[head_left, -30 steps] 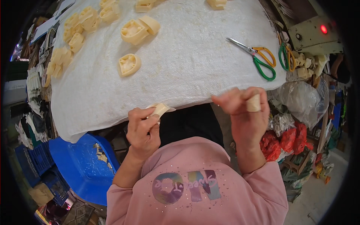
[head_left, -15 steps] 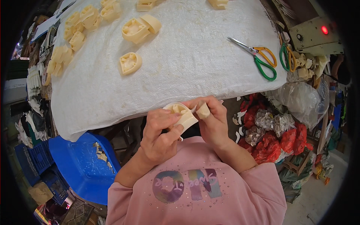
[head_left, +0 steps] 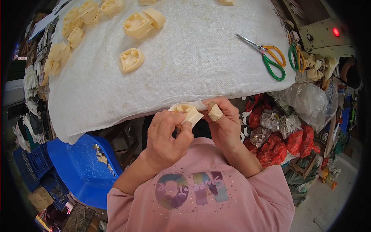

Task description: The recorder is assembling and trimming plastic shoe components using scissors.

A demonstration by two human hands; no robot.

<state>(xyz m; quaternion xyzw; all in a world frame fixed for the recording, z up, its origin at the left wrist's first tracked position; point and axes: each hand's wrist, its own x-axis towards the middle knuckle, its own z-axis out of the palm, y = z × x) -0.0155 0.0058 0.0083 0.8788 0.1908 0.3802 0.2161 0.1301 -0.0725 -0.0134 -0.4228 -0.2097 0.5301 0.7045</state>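
Brought together since 1 second back, when well apart at the table edge; now meeting just below the white cloth's [head_left: 185,58] near hem, above the pink shirt [head_left: 201,193]. Shifted only slightly from half a second ago.

Left hand [head_left: 167,136] curled around the cream moulded piece [head_left: 188,113], fingers clenched on its underside, thumb pressing its top. Right hand [head_left: 224,124] pinching a small cream offcut [head_left: 215,112] between thumb and forefinger, remaining fingers folded; touching the piece's right end.

Judged light and fairly stiff, likely thin moulded plastic or foam: held easily in 1 hand, no sag. Smooth surface, so perhaps a little slippery; thin rims probably prone to cracking or tearing if squeezed hard. Best gripped across the thicker body, as now, not by the flared edge.

On the cloth: 1 similar heart-shaped shell [head_left: 131,60] lying alone, 2 more nested shells [head_left: 142,22] further up, a heap of others [head_left: 73,31] along the left edge. Scissors with green and orange handles [head_left: 266,56] lying to the right, well apart from both hands. Blue plastic chair [head_left: 83,166] below left; red and clear bags [head_left: 286,127] of small parts beside the right forearm.
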